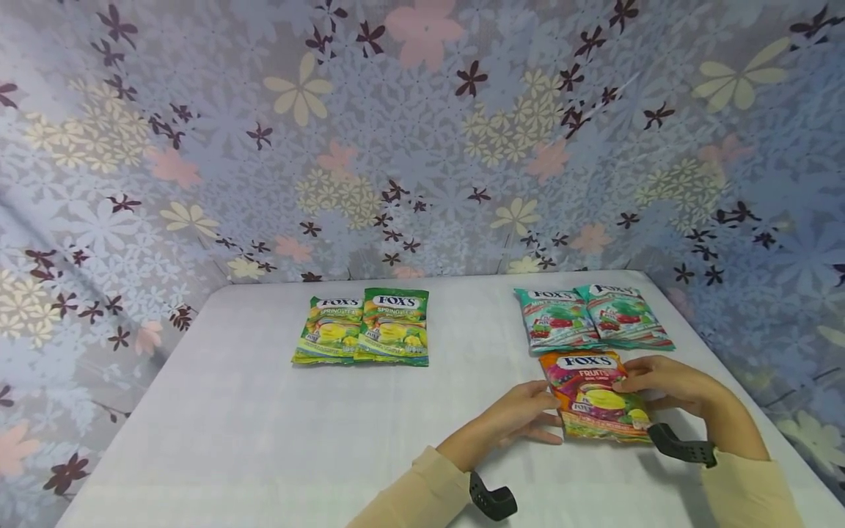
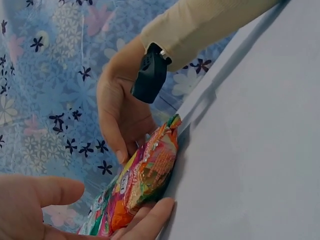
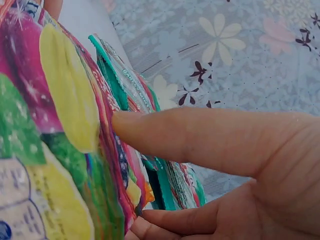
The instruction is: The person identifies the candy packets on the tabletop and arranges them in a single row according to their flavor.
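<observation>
We're looking down at a white cloth-covered table (image 1: 264, 440), and both hands are on the orange-and-pink Fox's Fruits candy bag (image 1: 597, 396), a glossy plastic pouch lying flat near the right side of the table, just in front of two teal Fox's candy bags (image 1: 590, 317) that sit side by side. The left hand (image 1: 521, 418) comes in from the left in a cream sleeve (image 1: 409, 495), its straight fingers pressed against the pouch's left edge; from the left wrist view we see the fingertips (image 2: 150, 212) tucked against the pouch's (image 2: 145, 175) edge where it meets the table, thumb lifted clear, so this hand is loose and flat rather than gripping. The right hand (image 1: 663, 381) covers the pouch's right edge, and in the right wrist view a straight finger (image 3: 165, 132) touches that edge with the thumb (image 3: 180, 220) curling in below it, a light pinch on the bag's (image 3: 55, 125) side. A black wrist-worn strap mount (image 1: 680, 444) shows on each forearm. Over on the left half of the table, well apart from the hands, two green Fox's candy bags (image 1: 363, 328) lie side by side. Behind everything hangs a blue-grey floral fabric backdrop (image 1: 422, 132).
</observation>
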{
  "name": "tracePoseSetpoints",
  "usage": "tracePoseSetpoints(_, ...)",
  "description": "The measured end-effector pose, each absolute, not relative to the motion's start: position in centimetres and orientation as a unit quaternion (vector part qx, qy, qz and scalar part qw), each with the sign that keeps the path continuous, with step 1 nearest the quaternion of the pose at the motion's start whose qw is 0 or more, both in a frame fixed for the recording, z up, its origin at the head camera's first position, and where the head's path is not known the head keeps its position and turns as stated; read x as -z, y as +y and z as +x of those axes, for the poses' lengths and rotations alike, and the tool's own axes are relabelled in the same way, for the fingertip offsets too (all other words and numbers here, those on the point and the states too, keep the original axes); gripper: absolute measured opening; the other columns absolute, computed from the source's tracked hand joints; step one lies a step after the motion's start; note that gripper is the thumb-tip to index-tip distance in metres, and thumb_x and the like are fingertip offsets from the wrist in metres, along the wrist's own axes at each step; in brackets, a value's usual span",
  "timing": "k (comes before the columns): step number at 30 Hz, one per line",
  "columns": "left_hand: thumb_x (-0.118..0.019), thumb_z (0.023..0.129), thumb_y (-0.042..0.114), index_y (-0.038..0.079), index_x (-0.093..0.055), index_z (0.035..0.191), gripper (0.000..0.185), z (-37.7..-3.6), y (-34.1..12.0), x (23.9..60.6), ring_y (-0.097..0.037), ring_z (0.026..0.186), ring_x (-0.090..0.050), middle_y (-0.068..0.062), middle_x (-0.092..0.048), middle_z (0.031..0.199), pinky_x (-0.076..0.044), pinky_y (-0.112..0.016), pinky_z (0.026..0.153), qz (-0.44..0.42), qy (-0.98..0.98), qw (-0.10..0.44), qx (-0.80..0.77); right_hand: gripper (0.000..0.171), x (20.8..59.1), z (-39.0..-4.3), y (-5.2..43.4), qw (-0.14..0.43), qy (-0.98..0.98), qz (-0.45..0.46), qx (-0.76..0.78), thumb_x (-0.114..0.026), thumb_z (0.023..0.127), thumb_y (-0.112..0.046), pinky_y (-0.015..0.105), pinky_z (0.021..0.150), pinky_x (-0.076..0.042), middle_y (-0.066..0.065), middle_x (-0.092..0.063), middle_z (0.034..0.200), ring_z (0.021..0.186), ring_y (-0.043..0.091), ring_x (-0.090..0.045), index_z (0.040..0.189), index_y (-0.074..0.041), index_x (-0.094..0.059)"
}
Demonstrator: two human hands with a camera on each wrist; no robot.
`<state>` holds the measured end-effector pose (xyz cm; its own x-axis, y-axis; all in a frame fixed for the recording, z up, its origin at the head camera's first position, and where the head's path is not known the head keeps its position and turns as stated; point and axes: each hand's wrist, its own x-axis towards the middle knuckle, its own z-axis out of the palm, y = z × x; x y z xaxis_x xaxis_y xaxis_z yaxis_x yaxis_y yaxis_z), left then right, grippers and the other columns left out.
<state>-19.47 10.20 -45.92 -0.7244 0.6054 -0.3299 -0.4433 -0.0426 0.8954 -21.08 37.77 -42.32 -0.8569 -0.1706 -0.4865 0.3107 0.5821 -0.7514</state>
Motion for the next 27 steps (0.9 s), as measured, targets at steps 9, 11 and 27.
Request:
tracePoseSetpoints(9,-0.053,0.096,0.01,0.002,-0.046,0.14,0.045,-19.5,10.3,46.4,-0.026,0.092,-0.063,-0.012,-0.064,0.106,-0.053,-0.05,0.079,0.086,0.581,0.365,-0.723,0.084,42.6,-21.2,37.4,0.269,0.84,0.036,0.469,-0.064,0.092,-0.028,0.059,0.091,-0.045,0.039,-0.037,0.13,0.113,0.044,-0.052,0.137,0.025,-0.016)
tracePoseSetpoints(11,-0.054,0.096,0.01,0.002,-0.047,0.138,0.043,-19.5,10.4,46.4,-0.026,0.092,-0.063,-0.012,-0.064,0.107,-0.053,-0.05,0.079,0.084,0.58,0.365,-0.723,0.084,42.7,-21.1,37.4,0.268,0.835,0.033,0.479,-0.064,0.092,-0.027,0.057,0.09,-0.046,0.038,-0.037,0.129,0.109,0.037,-0.055,0.138,0.023,-0.015)
tracePoseSetpoints(27,-0.054,0.097,0.01,0.003,-0.038,0.136,0.043,-19.5,10.0,46.0,-0.033,0.092,-0.064,-0.012,-0.058,0.104,-0.052,-0.052,0.08,0.076,0.595,0.352,-0.719,0.094,42.9,-21.2,36.5,0.285,0.816,0.021,0.503,-0.064,0.092,-0.025,0.065,0.095,-0.037,0.047,-0.002,0.144,0.13,0.058,-0.026,0.145,0.011,0.004)
